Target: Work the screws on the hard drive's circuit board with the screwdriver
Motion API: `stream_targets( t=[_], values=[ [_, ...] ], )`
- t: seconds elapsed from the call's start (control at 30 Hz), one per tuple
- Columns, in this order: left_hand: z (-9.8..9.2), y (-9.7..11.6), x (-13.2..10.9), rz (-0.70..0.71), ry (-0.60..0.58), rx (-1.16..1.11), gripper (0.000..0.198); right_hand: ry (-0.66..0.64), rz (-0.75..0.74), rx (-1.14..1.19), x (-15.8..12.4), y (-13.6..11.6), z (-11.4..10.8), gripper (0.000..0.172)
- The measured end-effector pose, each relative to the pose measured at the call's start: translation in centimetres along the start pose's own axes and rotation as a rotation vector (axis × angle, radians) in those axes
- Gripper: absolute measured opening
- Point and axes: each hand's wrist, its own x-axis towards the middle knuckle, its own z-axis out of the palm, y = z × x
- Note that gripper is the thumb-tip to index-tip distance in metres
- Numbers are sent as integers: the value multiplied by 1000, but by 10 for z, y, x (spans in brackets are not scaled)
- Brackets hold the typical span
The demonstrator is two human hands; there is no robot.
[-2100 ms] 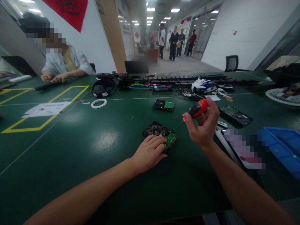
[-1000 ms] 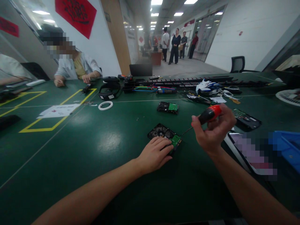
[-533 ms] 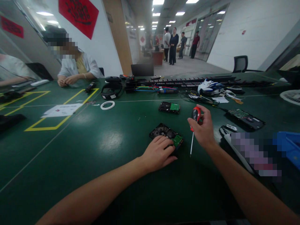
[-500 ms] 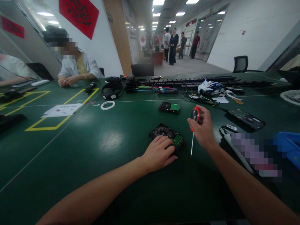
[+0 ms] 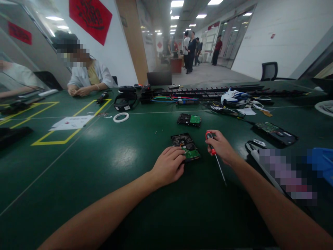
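A hard drive (image 5: 182, 141) with a green circuit board lies on the green table in front of me. My left hand (image 5: 169, 166) grips its near left edge, the fingers over the board and the thumb along the near side. In my right hand (image 5: 219, 147), just right of the drive, is a red and black screwdriver (image 5: 209, 140). Its handle is up in my fingers, and the metal shaft slants down to the right, with the tip apart from the drive. Another hard drive (image 5: 189, 120) with a green board lies just beyond.
To the right lie a larger drive (image 5: 275, 133), a long pale pixelated object (image 5: 286, 173) and a blue bin (image 5: 324, 163). Cables and white gloves (image 5: 234, 96) line the far side. A white ring (image 5: 121, 117) and papers (image 5: 71, 122) lie left, where a person (image 5: 88, 78) sits.
The near drive has turned on the table, with my left hand shifting slightly left along it. My right hand has lowered, and the screwdriver's tip has swung out to the right.
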Motion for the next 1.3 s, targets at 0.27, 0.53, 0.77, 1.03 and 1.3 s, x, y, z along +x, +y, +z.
stream_targets(
  t=[0.27,0.53,0.77,1.03,1.3],
  values=[
    [-2,-8,1,-110,166,-37,20,-66,96,-9,2,9,3,46],
    [-16,-75,9,-512,81,128,26,-68,61,-138,4,13,6,44],
    [-30,-155,24,-888,-102,132,27,-39,53,-161,4,11,9,40],
    [-9,-168,28,-873,-115,93,26,-52,57,-180,6,14,8,43],
    [-6,-173,25,-820,-87,109,22,-39,71,-185,6,14,11,40]
  ],
)
